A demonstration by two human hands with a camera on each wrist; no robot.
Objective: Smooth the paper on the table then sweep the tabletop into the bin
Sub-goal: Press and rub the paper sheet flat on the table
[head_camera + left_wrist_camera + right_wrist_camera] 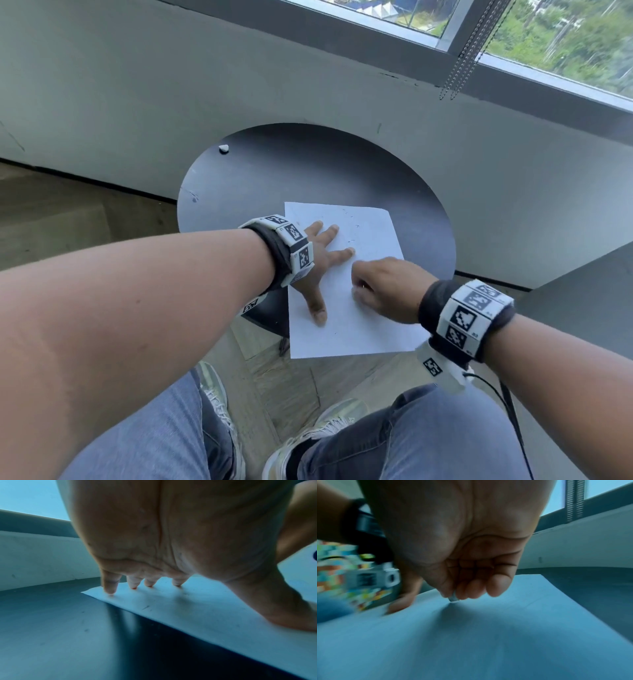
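A white sheet of paper (363, 318) lies on the round black table (308, 171), its near end hanging past the table's front edge. Faint marks and specks dot its far half. My left hand (322, 260) lies spread on the sheet's left side, fingertips (109, 589) and thumb pressing down near the paper (188, 608) edge. My right hand (380, 291) is curled over the sheet's middle and pinches a small whitish piece (453, 599) against the paper (471, 635). What that piece is, I cannot tell. Another small white bit (223, 148) sits at the table's far left.
A grey wall and window sill stand right behind the table, with a bead chain (469, 51) hanging down. A grey surface (582, 291) stands at the right. My knees and shoes are below over wooden floor. No bin is in view.
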